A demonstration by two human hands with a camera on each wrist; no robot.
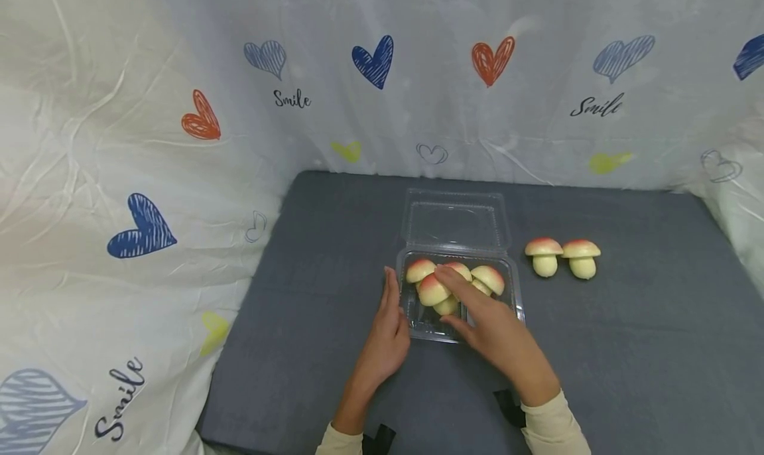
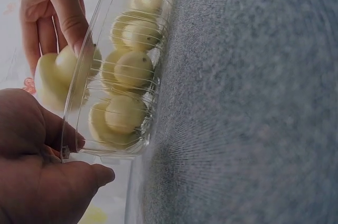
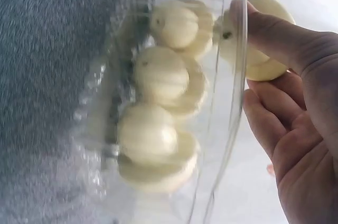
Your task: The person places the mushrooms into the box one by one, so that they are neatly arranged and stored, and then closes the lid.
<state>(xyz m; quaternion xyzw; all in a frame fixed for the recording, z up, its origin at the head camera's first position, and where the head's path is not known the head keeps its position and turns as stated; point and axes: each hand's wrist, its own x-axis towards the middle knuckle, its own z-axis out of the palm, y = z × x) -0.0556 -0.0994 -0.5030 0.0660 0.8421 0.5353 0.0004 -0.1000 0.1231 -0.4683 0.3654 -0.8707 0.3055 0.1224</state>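
A toy mushroom (image 1: 434, 290) with a red-topped cream cap is pinched between the thumb and fingers of my right hand (image 1: 498, 329), over the near part of a clear plastic container (image 1: 495, 320). Along the container's back half lies a row of similar mushrooms (image 1: 488, 279). Through the clear wall, their rounded stems (image 3: 161, 73) show in the right wrist view. At the container's left side is my left hand (image 1: 384, 339); the left wrist view shows its thumb and a finger gripping the rim at a corner.
The container's hinged lid (image 1: 456, 221) lies open toward the back. Two more mushrooms (image 1: 544, 256) stand side by side on the grey cloth-covered table (image 1: 644, 369), right of the container. A white sheet (image 1: 430, 117) printed with hearts hangs behind and to the left.
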